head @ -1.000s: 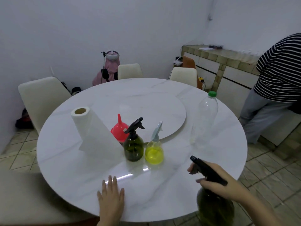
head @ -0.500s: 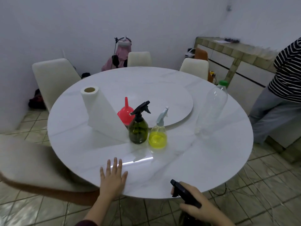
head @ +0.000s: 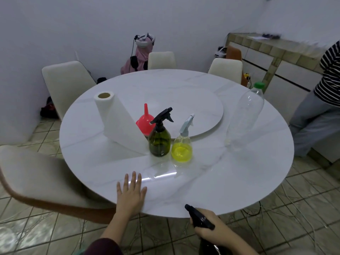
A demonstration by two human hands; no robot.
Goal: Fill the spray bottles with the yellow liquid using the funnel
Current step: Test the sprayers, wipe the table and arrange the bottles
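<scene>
Item one — my left hand [head: 131,195] lies flat near the desk [head: 239,181] edge, fingers [head: 133,178] straight and slightly spread, holding nothing. Item two: my right hand [head: 211,230] is below the desk edge, fingers curled round the neck of a dark spray bottle [head: 199,217]; its black trigger head points up and away from my knuckles, and its body is mostly cut off at the bottom of the view. Ahead of the left fingertips, well apart from them, stands a dark green spray bottle [head: 159,140] with a black trigger head; just to its right stands a clear spray bottle [head: 182,146] with a pale blue head, yellow liquid in its lower part. Beyond the green bottle, a red funnel [head: 145,121] sits mouth down, spout up. Left of the funnel, a paper towel roll [head: 112,118] stands upright with a loose sheet trailing toward the green bottle. Far beyond my right fingers — an empty-looking clear plastic bottle [head: 244,116], green cap, upright near the raised round turntable [head: 193,102]. Cream chairs [head: 66,83] ring the desk; a person in a striped top [head: 329,74] stands at right.
</scene>
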